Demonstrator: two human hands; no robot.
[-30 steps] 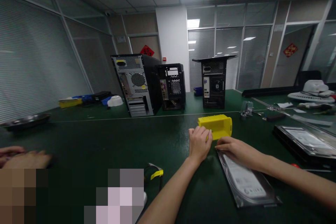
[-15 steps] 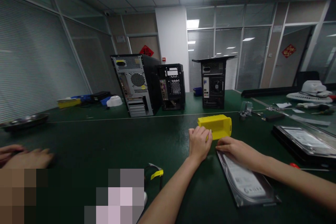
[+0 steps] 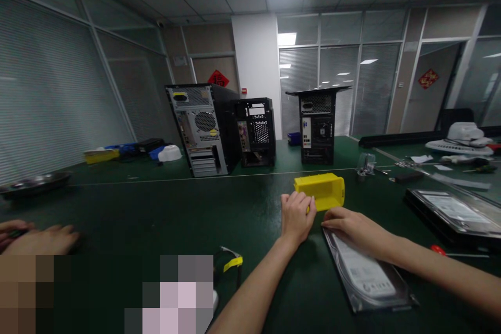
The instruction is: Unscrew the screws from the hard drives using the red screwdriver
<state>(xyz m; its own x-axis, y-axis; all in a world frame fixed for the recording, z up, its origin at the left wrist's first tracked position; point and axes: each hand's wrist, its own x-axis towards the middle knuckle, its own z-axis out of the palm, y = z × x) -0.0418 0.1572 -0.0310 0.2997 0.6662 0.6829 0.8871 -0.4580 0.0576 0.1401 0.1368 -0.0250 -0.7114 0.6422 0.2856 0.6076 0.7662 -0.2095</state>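
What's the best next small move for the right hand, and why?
Probably firm up the right hand's hold on the hard drive's far end: its fingers are already there, the drive lies flat on the table, and the left hand is occupied at the yellow bin.

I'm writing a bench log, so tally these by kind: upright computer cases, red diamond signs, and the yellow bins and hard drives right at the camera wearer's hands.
Upright computer cases: 3
Red diamond signs: 2
Yellow bin by the left hand: 1
Hard drive at the right hand: 1
Total: 7
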